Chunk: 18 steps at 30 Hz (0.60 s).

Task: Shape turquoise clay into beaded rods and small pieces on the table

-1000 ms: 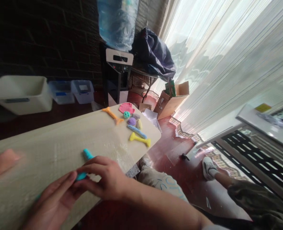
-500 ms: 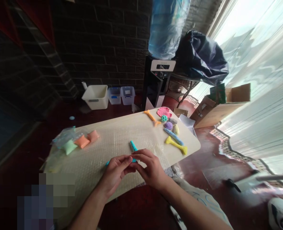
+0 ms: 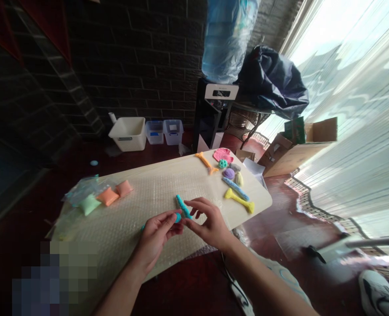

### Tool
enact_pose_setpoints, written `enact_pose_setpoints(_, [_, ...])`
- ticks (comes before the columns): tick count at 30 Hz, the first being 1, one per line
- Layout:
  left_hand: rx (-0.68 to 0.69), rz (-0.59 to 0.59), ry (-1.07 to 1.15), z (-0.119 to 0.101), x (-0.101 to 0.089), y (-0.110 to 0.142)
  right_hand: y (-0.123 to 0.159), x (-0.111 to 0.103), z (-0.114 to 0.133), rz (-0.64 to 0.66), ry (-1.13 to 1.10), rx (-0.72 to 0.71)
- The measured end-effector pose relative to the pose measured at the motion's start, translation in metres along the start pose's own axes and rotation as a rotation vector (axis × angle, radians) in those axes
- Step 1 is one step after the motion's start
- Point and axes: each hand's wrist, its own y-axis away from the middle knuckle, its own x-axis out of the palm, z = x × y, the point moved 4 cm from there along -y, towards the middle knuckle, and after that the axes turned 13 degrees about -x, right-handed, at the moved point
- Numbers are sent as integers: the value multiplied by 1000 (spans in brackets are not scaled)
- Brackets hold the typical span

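Note:
Between the thumb and fingers of my left hand (image 3: 158, 230) is a small rounded piece of turquoise clay (image 3: 178, 217). My right hand (image 3: 209, 221) is beside it with thumb and fingers apart, and I see nothing held in it. A turquoise clay roll (image 3: 182, 205) lies slantwise on the bubble wrap (image 3: 148, 188), close to the right fingertips. Another bit of turquoise (image 3: 143, 228) peeks out left of my left hand, mostly hidden.
Shaped clay pieces sit at the table's right end: a yellow bone shape (image 3: 239, 201), a blue roll (image 3: 235, 188), a purple dome (image 3: 229, 174), an orange piece (image 3: 206, 163) and a pink flat piece (image 3: 223, 155). Green (image 3: 89, 204) and orange clay packets (image 3: 108, 196) lie left.
My right fingers have parted from the turquoise piece and spread, moving slightly away from my left hand. The piece and more of the roll now show. The whole view has shifted slightly.

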Motion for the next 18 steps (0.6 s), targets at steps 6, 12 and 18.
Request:
enact_pose_setpoints(6, [36, 52, -67, 6, 9, 2, 3, 12, 5, 68, -35, -17])
enact_pose_setpoints(12, [23, 76, -29, 1, 7, 4, 1, 6, 5, -31, -4, -14])
enact_pose_setpoints(18, [129, -47, -92, -4, 2, 4, 2, 6, 9, -25, -16, -60])
